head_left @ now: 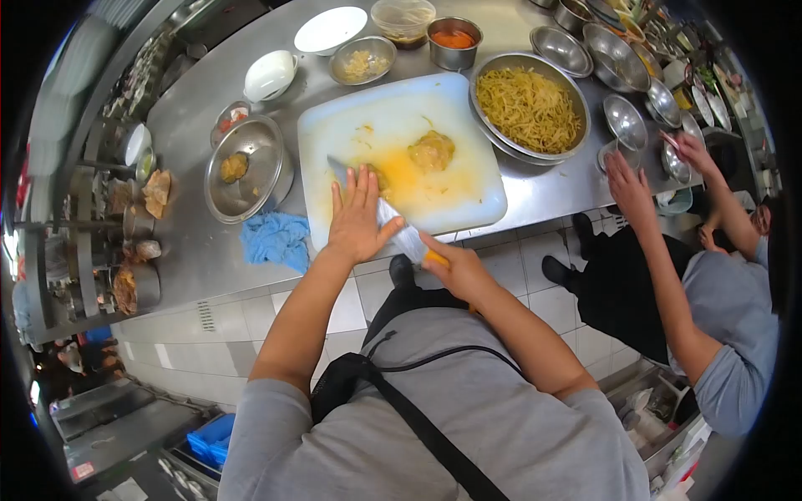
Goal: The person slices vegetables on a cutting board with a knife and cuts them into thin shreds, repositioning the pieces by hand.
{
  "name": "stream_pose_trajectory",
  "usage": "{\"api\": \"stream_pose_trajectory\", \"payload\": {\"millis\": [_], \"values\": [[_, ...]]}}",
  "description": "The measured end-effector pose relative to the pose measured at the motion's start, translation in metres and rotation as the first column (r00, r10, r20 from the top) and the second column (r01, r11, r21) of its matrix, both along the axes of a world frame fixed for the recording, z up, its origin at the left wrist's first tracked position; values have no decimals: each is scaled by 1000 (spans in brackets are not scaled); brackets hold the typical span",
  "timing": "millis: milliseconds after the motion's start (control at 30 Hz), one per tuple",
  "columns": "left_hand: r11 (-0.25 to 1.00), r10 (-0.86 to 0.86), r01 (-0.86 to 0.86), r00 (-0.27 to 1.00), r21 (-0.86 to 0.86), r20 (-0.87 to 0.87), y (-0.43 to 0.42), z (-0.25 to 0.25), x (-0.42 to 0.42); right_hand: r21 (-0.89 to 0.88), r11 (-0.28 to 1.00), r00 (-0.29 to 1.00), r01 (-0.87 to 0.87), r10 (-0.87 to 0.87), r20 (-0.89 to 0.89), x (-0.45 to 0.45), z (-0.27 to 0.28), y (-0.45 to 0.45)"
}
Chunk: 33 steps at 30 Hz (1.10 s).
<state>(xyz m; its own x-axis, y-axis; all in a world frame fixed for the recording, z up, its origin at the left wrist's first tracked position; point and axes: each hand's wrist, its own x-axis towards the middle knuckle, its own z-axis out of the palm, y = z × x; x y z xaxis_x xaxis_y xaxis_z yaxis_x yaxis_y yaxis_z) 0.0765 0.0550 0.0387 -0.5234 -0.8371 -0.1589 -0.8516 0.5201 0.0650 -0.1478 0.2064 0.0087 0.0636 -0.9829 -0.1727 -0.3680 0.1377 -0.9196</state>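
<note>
My right hand point(458, 271) is closed around the yellow handle of a knife point(404, 240). The broad blade points up and left across the near edge of a white cutting board point(455, 196). My left hand point(357, 219) lies flat on the blade with fingers stretched out, covering its middle. Yellowish food shows beside the fingers, partly hidden. Farther up the board sits a mound of chopped, yellow-green food point(431, 151), with orange-yellow liquid smeared around it. Left of the board, a steel bowl point(280, 179) holds a small lump of similar food point(234, 167).
A blue cloth point(276, 240) lies by the board's left edge. A large steel bowl of yellow-green shreds point(530, 110) stands right. Behind are a bowl of minced pieces point(364, 65) and a pot of orange contents point(454, 40). Co-workers' hands point(628, 184) reach over bowls at right.
</note>
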Motion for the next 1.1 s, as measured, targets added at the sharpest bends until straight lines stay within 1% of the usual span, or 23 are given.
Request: {"api": "stream_pose_trajectory", "payload": {"millis": [67, 100, 167, 233, 267, 333, 367, 400, 433, 467, 500, 567, 600, 667, 733, 800, 867, 900, 933, 967, 1033, 1067, 1100], "values": [[999, 38, -39, 999, -5, -28, -14, -3, 4, 77, 991, 987, -108, 116, -111, -17, 13, 29], [998, 66, -65, 998, -12, 10, -29, -1, 8, 85, 989, 983, -120, 130, -130, -22, 26, 37], [995, 99, -98, 995, -16, 31, -42, -2, 14, 251, 960, 964, -124, 176, -197, -30, 54, 49], [985, 165, -169, 981, -26, -98, -57, 4, 22, 206, 970, 952, -130, 181, -248, -47, 60, 56], [986, 159, -164, 982, -38, -105, -62, 7, 26, 165, 977, 942, -132, 176, -286, -58, 62, 60], [955, 222, -269, 928, -128, -298, -65, 11, 28, 152, 984, 954, -93, 132, -268, -81, 77, 69], [958, 205, -255, 929, -131, -309, -67, 13, 27, 154, 986, 965, -60, 97, -244, -91, 83, 75], [990, 103, -130, 922, -49, -374, -69, 19, 25, 149, 988, 963, -41, 79, -256, -99, 83, 84], [1000, 6, 5, 897, 25, -443, -70, 22, 22, 121, 992, 969, 45, -14, -245, -105, 82, 93], [1000, -10, 22, 891, 22, -453, -67, 21, 17, 96, 987, 967, 129, -104, -232, -106, 80, 102], [998, -33, 56, 897, 39, -441, -65, 19, 12, 88, 985, 962, 145, -120, -244, -104, 76, 109], [994, -66, 99, 897, 52, -436, -62, 20, 5, -19, 939, 903, 344, -337, -266, -99, 64, 122], [993, -54, 94, 910, 77, -412, -61, 23, 3, -25, 935, 897, 354, -347, -274, -95, 54, 128], [990, -50, 96, 919, 99, -391, -64, 24, 0, 33, 853, 811, 520, -481, -334, -85, 35, 133], [983, -12, 57, 969, 174, -246, -68, 23, 0, 97, 810, 793, 578, -529, -304, -72, 31, 133], [978, -37, 85, 969, 189, -245, -69, 20, -1, 206, 738, 765, 642, -600, -234, -59, 34, 131], [969, -77, 130, 966, 208, -247, -68, 17, -5, 278, 697, 750, 661, -618, -234, -54, 40, 126], [951, 6, 99, 941, 292, -337, -66, 22, -9, 355, 670, 755, 653, -612, -236, -52, 43, 128], [922, 101, 72, 904, 380, -416, -65, 24, -15, 297, 688, 745, 662, -647, -162, -50, 36, 131], [919, 87, 92, 902, 384, -423, -66, 25, -22, 295, 674, 732, 677, -660, -172, -49, 26, 135], [872, 156, 163, 801, 462, -577, -73, 26, -34, 103, 755, 760, 647, -630, -156, -49, 17, 136], [872, 157, 166, 797, 461, -584, -75, 24, -41, 92, 762, 765, 641, -623, -166, -51, 15, 137], [875, 149, 214, 735, 434, -662, -76, 20, -49, 91, 764, 766, 638, -619, -173, -51, 14, 138]]}}
